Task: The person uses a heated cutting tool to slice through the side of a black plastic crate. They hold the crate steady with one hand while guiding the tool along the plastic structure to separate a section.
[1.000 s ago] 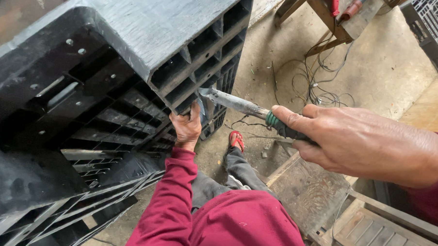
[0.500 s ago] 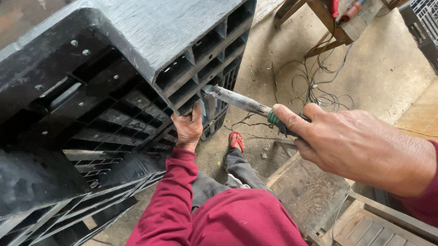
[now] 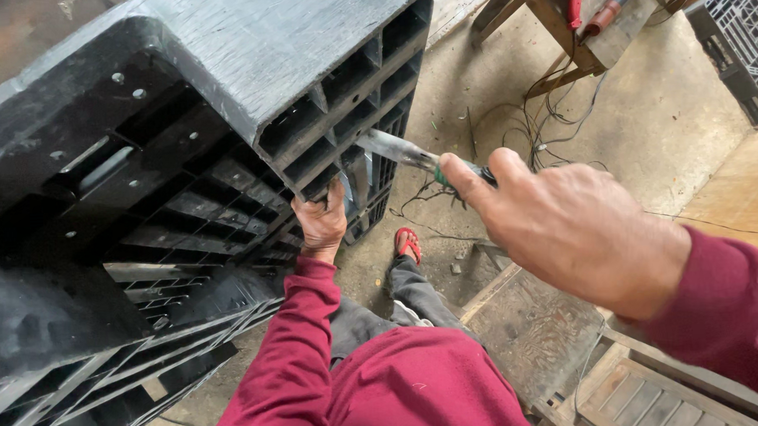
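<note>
A large black plastic pallet [image 3: 224, 92] stands tilted in front of me, its ribbed underside facing me. My left hand [image 3: 321, 223] grips a rib at the pallet's lower corner. My right hand [image 3: 577, 231] holds a soldering iron [image 3: 411, 157] by its green and black handle. The iron's metal tip rests against the pallet's cells just above my left hand. Both arms wear maroon sleeves.
My leg and a red sandal [image 3: 408, 244] show on the concrete floor below. Tangled wires [image 3: 552, 123] lie under a wooden bench [image 3: 574, 38] with red tools at the top right. A black crate [image 3: 738, 41] stands far right, wooden boards [image 3: 620, 381] lower right.
My right hand has come closer to the camera and shifted up, keeping the iron's tip at the pallet's cells. My left hand stays on the same rib.
</note>
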